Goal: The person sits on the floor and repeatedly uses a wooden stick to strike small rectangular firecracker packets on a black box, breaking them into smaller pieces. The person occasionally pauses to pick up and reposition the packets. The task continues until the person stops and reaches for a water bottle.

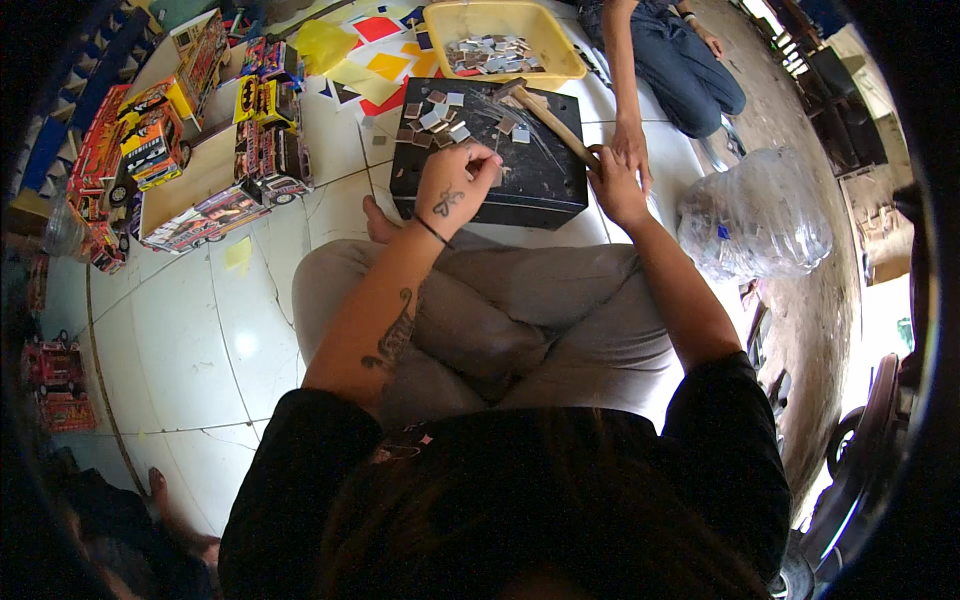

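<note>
My left hand (458,182) is closed in a pinch over the black box (545,205) in front of my crossed legs. What its fingertips hold is too small to make out. My right hand (618,190) grips the end of the wooden handle of a hammer (552,122). The hammer lies slantwise over the box's right side, its head toward the far edge. Small square mirror-like pieces (431,119), some silvery and some brown, are scattered over the far left of the box top. A few more lie near the hammer head.
Beyond the box stands a yellow basin (575,68) of similar pieces. Coloured sheets (388,66) lie beside it. Painted toy trucks (215,215) stand at left, a clear plastic bag (765,220) at right. Another person's hand (630,145) reaches down beside my right hand.
</note>
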`<state>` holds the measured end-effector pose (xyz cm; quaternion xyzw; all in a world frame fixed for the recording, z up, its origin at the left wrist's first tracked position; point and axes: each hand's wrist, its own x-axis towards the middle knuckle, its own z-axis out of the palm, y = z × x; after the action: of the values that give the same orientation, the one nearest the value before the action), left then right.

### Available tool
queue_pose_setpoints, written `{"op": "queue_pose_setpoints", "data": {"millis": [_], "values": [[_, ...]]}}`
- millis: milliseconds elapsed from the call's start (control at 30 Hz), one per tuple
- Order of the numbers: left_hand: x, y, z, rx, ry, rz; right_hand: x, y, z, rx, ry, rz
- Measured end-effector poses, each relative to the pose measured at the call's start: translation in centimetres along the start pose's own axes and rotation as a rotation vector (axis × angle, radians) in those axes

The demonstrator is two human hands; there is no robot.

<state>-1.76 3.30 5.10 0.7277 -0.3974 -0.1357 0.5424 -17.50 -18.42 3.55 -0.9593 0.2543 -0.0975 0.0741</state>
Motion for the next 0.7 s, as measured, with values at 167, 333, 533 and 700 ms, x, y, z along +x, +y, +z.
{"op": "queue_pose_setpoints", "data": {"millis": [167, 333, 533, 700], "values": [[-0.7, 1.0, 0.5, 0.048, -0.066, 0.102, 0.5, -3.2, -1.3, 0.342, 0.243, -0.194], [-0.9, 1.0, 0.9, 0.022, -0.115, 0.130, 0.8, -8.5, -1.4, 0.972, 0.034, -0.030], [-0.8, 0.4, 2.0, -0.325, -0.204, -0.140, 0.1, -8.9, -0.9, 1.270, 0.000, 0.103], [-0.7, 0.2, 2.6, -0.260, -0.188, -0.068, 0.2, -8.3, -1.3, 1.368, -0.068, 0.155]]}}
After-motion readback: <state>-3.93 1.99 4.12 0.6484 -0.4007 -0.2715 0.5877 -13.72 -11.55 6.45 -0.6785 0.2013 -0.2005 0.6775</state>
